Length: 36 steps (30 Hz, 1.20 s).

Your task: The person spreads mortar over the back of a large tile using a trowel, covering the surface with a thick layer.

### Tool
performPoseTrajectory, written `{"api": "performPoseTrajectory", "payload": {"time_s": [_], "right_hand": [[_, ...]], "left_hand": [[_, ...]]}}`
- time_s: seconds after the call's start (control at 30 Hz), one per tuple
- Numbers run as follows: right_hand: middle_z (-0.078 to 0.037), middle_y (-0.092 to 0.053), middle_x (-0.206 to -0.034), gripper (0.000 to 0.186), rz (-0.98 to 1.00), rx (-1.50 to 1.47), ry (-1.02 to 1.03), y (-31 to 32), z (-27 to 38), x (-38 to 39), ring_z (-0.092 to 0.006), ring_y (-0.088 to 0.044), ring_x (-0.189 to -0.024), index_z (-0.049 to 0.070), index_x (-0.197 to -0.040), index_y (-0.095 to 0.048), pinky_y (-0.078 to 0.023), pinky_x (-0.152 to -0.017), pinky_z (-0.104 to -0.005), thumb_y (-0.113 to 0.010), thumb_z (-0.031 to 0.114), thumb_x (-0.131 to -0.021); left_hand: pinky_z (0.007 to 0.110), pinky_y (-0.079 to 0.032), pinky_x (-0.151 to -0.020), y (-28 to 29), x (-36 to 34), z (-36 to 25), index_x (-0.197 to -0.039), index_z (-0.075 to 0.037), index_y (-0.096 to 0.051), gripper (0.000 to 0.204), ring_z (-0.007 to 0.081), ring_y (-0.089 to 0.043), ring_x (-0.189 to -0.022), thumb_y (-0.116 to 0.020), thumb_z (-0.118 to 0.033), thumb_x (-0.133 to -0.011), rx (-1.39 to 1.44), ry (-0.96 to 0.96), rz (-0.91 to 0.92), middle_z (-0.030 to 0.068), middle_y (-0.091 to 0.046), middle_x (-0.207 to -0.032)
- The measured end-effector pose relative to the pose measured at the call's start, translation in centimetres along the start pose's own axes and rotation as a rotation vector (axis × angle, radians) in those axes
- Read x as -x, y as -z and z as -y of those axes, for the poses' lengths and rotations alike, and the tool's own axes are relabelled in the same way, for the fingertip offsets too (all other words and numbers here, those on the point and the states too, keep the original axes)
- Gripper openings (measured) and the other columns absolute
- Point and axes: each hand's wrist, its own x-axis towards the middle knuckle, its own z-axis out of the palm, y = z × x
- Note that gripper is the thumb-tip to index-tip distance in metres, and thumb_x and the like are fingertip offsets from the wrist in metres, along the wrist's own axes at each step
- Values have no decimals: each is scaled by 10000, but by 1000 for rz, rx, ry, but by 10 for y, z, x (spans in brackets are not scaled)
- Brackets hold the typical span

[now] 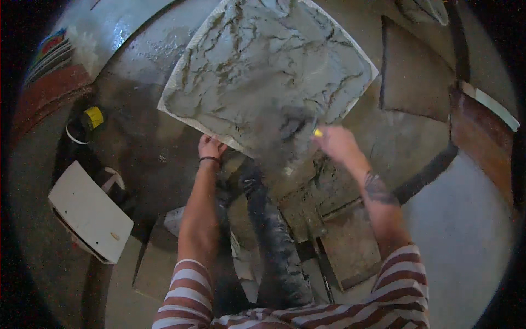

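Observation:
A large square tile [357,50] with a pale rim lies in front of me, spread with wet grey mortar [263,71] in uneven ridges. My left hand [211,147] is closed on its near-left edge, fingers partly hidden by that edge. Over the near-right corner, my right hand [338,143] grips a trowel [318,132] by its handle, whose yellow end shows. Motion smears the blade, and the mortar near it is blurred too. Below that corner, more mortar [301,211] lies in clumps near my legs.
A white board [90,214] with a small object on top stands at left, near a black container with a yellow patch [94,117]. A brown sheet [413,71] and reddish panels [485,142] lie at right. A brown board [350,244] rests by my right leg.

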Motion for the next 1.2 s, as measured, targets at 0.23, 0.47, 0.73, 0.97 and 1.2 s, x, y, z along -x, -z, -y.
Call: {"api": "performPoseTrajectory", "payload": {"time_s": [0.23, 0.47, 0.73, 0.97, 1.2], "right_hand": [[-54, -570, -652, 396, 146, -973, -313, 13, -66, -18, -126, -569, -568, 70, -1049, -590, -464, -482, -256, -513, 417, -874], [-100, -601, -671, 346, -199, -140, -253, -36, -40, 89, -280, -614, -613, 115, -1068, -565, -494, -538, -382, -492, 396, -879], [-134, -645, -809, 340, 120, 432, -22, 4, -96, 36, -319, -629, -731, 102, -944, -618, -506, -614, -425, -496, 407, -856], [-104, -599, -675, 330, -84, -686, -303, -10, -41, 36, -199, -591, -531, 32, -932, -564, -479, -490, -349, -543, 354, -861], [8, -462, -616, 330, -253, -2263, -724, -116, 0, 100, -104, -442, -481, 94, -984, -528, -389, -440, -258, -470, 407, -899]], "left_hand": [[392, -533, -636, 3, -6, 7, -1037, -83, -466, 183, 186, -553, -761, -522, -98, -864, -88, -45, 43, 53, -540, -880], [420, -531, -692, 35, -37, 14, -1062, -90, -451, 204, 217, -573, -813, -513, -79, -867, -50, -70, 120, 90, -556, -979], [417, -533, -695, -28, -7, 35, -1035, -84, -445, 183, 217, -553, -792, -501, -55, -863, 39, 35, 46, 87, -544, -929], [408, -490, -762, 89, -81, 24, -892, -78, -509, 106, 228, -540, -781, -563, -138, -824, -135, -335, 245, 89, -557, -861], [389, -543, -644, 8, -28, 47, -994, -78, -446, 176, 183, -526, -705, -532, -44, -845, -92, -208, 226, 53, -510, -806]]}}
